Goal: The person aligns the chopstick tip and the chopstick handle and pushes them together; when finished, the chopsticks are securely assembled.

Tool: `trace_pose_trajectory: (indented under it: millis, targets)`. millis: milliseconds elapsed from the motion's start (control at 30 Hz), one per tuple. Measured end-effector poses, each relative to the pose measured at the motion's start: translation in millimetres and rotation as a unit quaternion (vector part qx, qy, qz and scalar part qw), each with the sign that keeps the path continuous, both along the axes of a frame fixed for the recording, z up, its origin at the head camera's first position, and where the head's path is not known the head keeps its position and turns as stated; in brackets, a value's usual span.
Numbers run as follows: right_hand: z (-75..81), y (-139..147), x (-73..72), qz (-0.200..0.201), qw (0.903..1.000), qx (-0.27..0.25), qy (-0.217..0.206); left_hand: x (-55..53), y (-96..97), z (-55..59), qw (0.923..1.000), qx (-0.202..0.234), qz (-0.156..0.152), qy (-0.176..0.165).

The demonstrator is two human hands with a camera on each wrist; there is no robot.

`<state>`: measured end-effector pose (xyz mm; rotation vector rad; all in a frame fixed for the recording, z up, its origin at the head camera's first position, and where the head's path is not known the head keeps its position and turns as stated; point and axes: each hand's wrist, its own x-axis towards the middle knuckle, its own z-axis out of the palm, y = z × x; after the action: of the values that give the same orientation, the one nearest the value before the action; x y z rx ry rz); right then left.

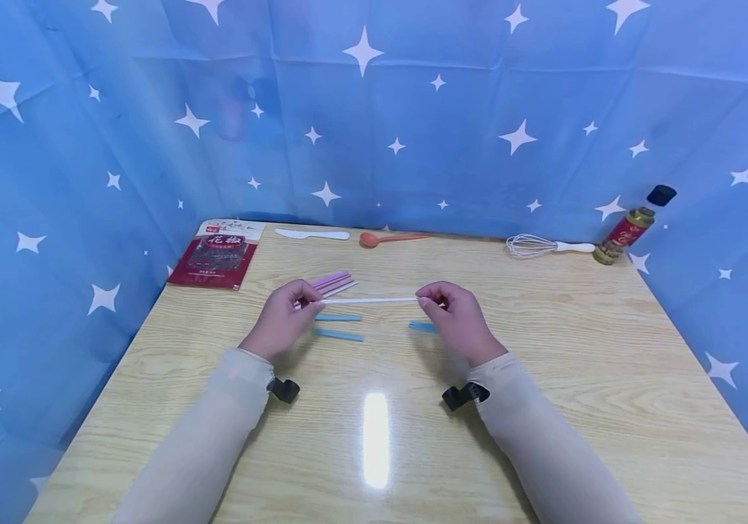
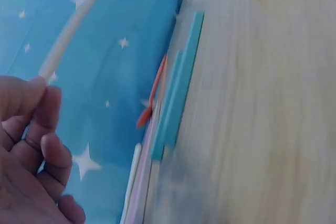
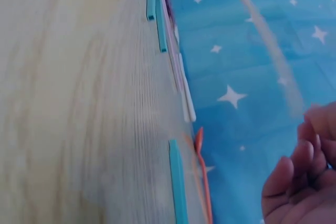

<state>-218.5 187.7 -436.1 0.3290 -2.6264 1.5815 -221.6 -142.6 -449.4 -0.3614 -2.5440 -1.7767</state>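
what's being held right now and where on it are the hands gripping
A white straw, pinched at both ends above the table: the left hand holds its left end, the right hand its right end.

The wooden counter (image 1: 544, 407) holds a red packet (image 1: 217, 255), a white knife (image 1: 311, 233), an orange spoon (image 1: 390, 238), a whisk (image 1: 544, 247) and a bottle (image 1: 626, 233) along the back, with pink sticks (image 1: 333, 282) and blue sticks (image 1: 337, 326) near the middle

Makeshift recording booth: star-print curtains (image 1: 413, 109) enclosing table (image 1: 544, 407).
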Motion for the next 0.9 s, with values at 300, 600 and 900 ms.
trace_pose_trajectory:
  millis: [300, 600, 900]
  targets:
    - [-4.5, 6, -3.0, -0.026, 0.9993, -0.025, -0.001, -10.7, -21.1, -5.6, 0.9915, -0.107, 0.071, -0.021]
    - [-5.3, 5, -4.1, -0.031, 0.9991, -0.028, -0.002, -10.0, -30.7, -2.2, 0.9498, -0.298, 0.086, -0.042]
    - [-3.6, 9, -6.3, -0.023, 0.9996, -0.004, -0.014, -7.9, -29.3, -0.4, 0.9359, -0.339, 0.085, -0.047]
